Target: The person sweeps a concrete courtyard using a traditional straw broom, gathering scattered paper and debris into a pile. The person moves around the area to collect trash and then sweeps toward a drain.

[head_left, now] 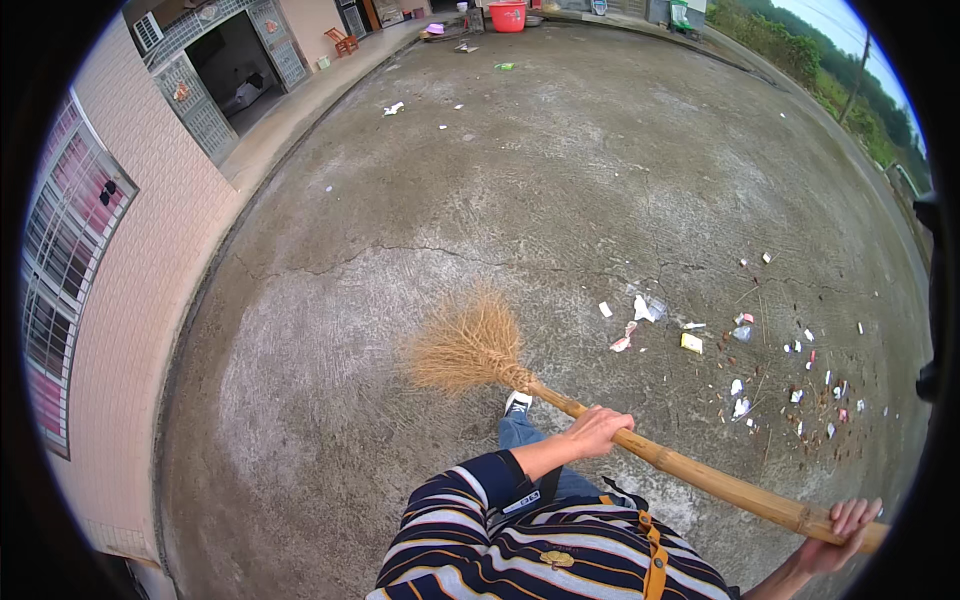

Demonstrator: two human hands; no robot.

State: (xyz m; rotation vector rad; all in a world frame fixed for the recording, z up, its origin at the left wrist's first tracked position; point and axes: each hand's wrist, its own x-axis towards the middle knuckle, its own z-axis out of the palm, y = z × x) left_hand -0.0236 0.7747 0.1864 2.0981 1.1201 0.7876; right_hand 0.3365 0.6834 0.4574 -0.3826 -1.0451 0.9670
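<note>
A long broom with a thick bamboo handle (690, 472) slants across the front of my body. Its bushy straw head (468, 345) fans out over the concrete, left of the middle, just beyond my shoe. Partway along the handle, my left hand (597, 432) is wrapped round the bamboo from above. My right hand (843, 535) grips the handle close to its upper end, at the lower right, with the fingers curled over it. Whether the bristles press on the ground or hover slightly above it, I cannot tell.
Scattered litter lies to the right: white scraps, a yellow packet (691, 343), a clear plastic bag (655, 308) and brown bits. More scraps (393, 109) lie farther off. A tiled house wall (150, 215) runs along the left. At the far side stand a red tub (507, 17) and a wooden chair (341, 42).
</note>
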